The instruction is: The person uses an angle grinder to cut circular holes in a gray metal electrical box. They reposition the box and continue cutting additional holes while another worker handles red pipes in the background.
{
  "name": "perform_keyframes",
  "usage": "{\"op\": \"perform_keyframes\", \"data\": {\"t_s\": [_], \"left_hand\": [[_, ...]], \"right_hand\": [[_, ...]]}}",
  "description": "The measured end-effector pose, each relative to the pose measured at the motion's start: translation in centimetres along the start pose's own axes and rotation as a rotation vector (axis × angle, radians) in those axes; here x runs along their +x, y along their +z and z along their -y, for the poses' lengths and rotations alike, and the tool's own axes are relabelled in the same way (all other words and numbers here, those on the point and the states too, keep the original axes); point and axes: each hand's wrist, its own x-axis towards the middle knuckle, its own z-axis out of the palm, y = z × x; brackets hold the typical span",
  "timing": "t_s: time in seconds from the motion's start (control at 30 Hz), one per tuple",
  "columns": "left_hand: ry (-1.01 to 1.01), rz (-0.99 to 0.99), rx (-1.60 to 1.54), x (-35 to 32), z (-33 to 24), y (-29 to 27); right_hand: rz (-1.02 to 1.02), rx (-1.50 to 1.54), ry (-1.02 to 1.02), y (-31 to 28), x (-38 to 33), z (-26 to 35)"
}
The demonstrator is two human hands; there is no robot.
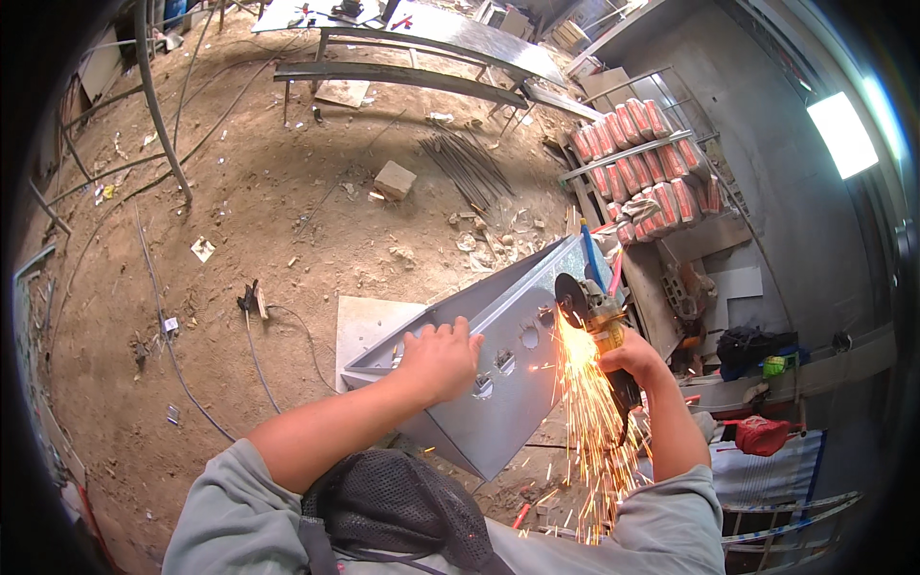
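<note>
One mesh (pixel 398 508) lies below two hands (pixel 440 358), one grinder (pixel 607 326), one perhaps four-holed workpiece (pixel 513 402).

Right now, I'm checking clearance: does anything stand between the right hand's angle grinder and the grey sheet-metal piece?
Nothing visible: the angle grinder has its cutting disc at the sheet-metal piece, throwing sparks; the left hand rests on the piece, away from the disc.

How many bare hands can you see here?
2. The left hand is on the edge of the grey metal piece; the right hand grips the angle grinder, sparks streaming below. I see no others.
</note>
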Motion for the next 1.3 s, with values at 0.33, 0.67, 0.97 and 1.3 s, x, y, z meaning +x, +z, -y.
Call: {"op": "perform_keyframes", "data": {"t_s": [0.33,0.67,0.97,1.3], "left_hand": [[-0.003,-0.011,-0.004,-0.2,0.0,0.0],[-0.037,-0.136,0.139,-0.4,-1.0,1.3],[-0.1,-0.358,0.364,-1.2,-1.5,3.7],[-0.237,-0.359,0.413,-1.8,-3.3,4.4]], "right_hand": [[-0.047,0.074,-0.027,-0.9,-2.8,1.4],[0.043,-0.038,-0.084,-5.6,-2.7,-0.4],[0.243,-0.228,-0.176,-9.0,1.7,-3.4],[0.301,-0.403,-0.237,-11.1,4.1,-2.7]]}}
